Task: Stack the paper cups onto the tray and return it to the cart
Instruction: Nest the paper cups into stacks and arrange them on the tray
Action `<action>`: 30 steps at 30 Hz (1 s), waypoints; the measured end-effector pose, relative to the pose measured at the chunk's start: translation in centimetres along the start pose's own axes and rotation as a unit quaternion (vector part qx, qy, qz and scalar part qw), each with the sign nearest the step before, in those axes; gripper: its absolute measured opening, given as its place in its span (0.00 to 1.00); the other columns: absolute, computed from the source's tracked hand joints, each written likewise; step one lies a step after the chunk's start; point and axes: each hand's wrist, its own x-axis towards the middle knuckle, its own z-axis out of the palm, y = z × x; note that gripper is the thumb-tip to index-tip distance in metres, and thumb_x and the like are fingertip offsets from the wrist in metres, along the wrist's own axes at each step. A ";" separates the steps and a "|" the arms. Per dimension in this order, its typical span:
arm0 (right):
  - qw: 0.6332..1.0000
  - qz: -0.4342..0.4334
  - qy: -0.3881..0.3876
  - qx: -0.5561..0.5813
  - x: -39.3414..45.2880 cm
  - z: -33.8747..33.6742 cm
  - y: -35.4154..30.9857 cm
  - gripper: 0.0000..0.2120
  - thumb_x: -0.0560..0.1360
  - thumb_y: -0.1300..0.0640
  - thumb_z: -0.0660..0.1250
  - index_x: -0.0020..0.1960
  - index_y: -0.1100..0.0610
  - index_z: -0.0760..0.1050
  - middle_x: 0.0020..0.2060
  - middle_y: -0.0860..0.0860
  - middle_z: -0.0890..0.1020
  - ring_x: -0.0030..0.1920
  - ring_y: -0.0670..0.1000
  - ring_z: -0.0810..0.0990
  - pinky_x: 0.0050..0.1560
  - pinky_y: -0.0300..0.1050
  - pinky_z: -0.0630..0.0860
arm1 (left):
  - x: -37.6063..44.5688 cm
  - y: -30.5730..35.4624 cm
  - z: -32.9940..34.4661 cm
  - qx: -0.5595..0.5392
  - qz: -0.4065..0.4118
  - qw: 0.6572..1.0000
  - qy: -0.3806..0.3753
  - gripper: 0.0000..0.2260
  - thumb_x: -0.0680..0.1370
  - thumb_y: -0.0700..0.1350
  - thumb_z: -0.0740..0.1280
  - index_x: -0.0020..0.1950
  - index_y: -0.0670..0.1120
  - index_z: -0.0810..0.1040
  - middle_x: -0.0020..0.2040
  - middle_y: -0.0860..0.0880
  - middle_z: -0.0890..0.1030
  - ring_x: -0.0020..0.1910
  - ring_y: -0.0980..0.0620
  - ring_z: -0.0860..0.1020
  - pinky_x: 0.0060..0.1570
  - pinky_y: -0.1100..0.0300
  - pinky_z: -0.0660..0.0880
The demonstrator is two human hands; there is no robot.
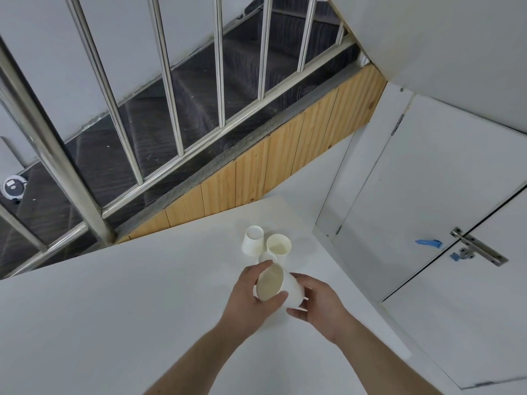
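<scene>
White paper makes up the cup (281,286) I hold tilted between both hands above the tabletop (114,295), its open mouth turned toward me and to the left. My left hand (251,292) curls around the rim, thumb over the far edge and fingers under the near edge. My right hand (319,303) cups the base end, fingers wrapped loosely around the cup's side.

Just beyond my hands, three more cups stand close together on the tabletop: an upside-down cup (253,240) farthest left, an upright cup (279,246) to its right with its mouth showing, and a third cup (267,256) partly hidden behind my left thumb.

Farther off to the left, a metal railing (171,89) runs beside dark stairs (199,109). At right is a white door (427,195) with a metal handle (479,250).
</scene>
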 end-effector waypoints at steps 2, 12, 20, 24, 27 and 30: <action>0.992 -0.058 0.058 -0.091 -0.1 0.2 0.1 0.09 0.77 0.55 0.65 0.52 0.56 0.82 0.48 0.51 0.84 0.49 0.53 0.82 0.50 0.52 0.80 | 0.0 -0.3 -0.2 0.046 0.019 0.999 0.002 0.28 0.66 0.53 0.75 0.64 0.59 0.71 0.59 0.61 0.73 0.57 0.65 0.72 0.54 0.57 0.76; 0.907 -0.199 0.072 -0.365 1.0 0.3 1.4 0.08 0.74 0.60 0.68 0.48 0.49 0.82 0.47 0.43 0.84 0.32 0.46 0.78 0.38 0.39 0.75 | -0.2 -1.7 0.7 0.282 0.088 0.952 -0.084 0.31 0.70 0.53 0.69 0.72 0.56 0.64 0.67 0.59 0.67 0.65 0.58 0.69 0.57 0.65 0.71; 0.877 -0.154 0.135 -0.434 3.1 -1.6 2.8 0.11 0.73 0.65 0.64 0.48 0.51 0.79 0.48 0.45 0.81 0.43 0.48 0.80 0.46 0.43 0.80 | -0.4 -3.0 -1.2 0.407 0.006 0.904 -0.132 0.37 0.72 0.62 0.66 0.76 0.55 0.54 0.73 0.54 0.60 0.73 0.52 0.57 0.70 0.56 0.58; 0.867 -0.116 0.152 -0.460 3.6 -2.4 3.4 0.12 0.73 0.67 0.61 0.48 0.52 0.77 0.45 0.44 0.78 0.45 0.49 0.80 0.46 0.46 0.81 | -0.6 -3.8 -1.8 0.470 -0.048 0.867 -0.155 0.37 0.73 0.61 0.66 0.77 0.53 0.53 0.75 0.49 0.55 0.76 0.47 0.51 0.72 0.51 0.56; 0.864 -0.089 0.153 -0.472 3.8 -2.8 3.8 0.14 0.72 0.69 0.59 0.48 0.53 0.76 0.43 0.44 0.77 0.44 0.51 0.81 0.45 0.48 0.82 | -0.7 -4.3 -1.8 0.462 -0.078 0.866 -0.172 0.37 0.73 0.58 0.68 0.76 0.53 0.53 0.76 0.48 0.54 0.75 0.47 0.51 0.70 0.51 0.61; 0.863 -0.073 0.151 -0.476 4.1 -3.1 4.1 0.14 0.72 0.70 0.58 0.49 0.54 0.75 0.43 0.45 0.77 0.44 0.52 0.81 0.44 0.49 0.82 | -0.8 -4.3 -1.8 0.451 -0.089 0.870 -0.179 0.34 0.74 0.53 0.68 0.76 0.54 0.55 0.75 0.49 0.53 0.75 0.47 0.54 0.67 0.52 0.67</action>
